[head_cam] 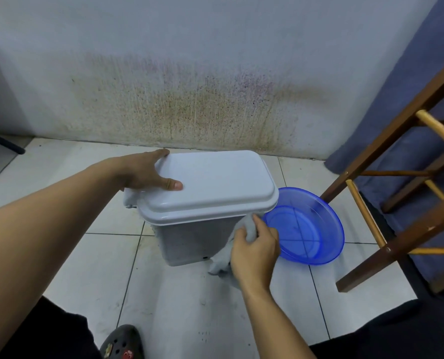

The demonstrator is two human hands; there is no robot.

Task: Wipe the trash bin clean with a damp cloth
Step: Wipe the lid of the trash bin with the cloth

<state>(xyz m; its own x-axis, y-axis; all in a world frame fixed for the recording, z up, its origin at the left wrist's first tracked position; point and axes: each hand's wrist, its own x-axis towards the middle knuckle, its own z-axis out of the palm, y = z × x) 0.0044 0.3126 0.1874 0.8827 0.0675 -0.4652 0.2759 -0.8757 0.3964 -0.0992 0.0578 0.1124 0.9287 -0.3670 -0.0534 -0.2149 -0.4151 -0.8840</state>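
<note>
Head view, all positions relative to the bin:

- Light-grey rectangular plastic trash bin (197, 237) stands upright on the white tiled floor (86, 255), close to the stained white wall (189, 99) behind it. Its rounded flat lid (215, 182) is shut.
- Left hand (143, 172) is on the left end of the lid. The thumb lies flat on the lid top and the fingers reach round the far-left corner, so it grips that end. Most of the fingers are hidden behind the hand.
- Right hand (254, 252) is at the bin's near-right corner, just under the lid rim. Its fingers are curled round a bunched grey cloth (246, 229) and hold it against the bin wall. A loose tail of cloth hangs below the hand, down towards the bin's base.
- The hands are well apart, one at each end of the bin.
- A round translucent blue plastic basin (341, 237) sits on the floor just right of the bin, its rim partly behind the right hand. Can't tell whether the basin touches the bin, or whether there is water in it.
- A dark-brown wooden frame with lighter rungs (397, 141), possibly a chair or stool, stands right of the bin and beyond the basin. Blue fabric (410, 86) hangs behind the frame.
- A dark rod (3, 142) lies at the far left of the bin, near the wall base.
- A dark perforated clog with charms (122, 343) is on the tiles in front of the bin, at the bottom edge of the view. Black clothing fills both lower corners.
- The tiles look grimy in front of the bin and to its left.
</note>
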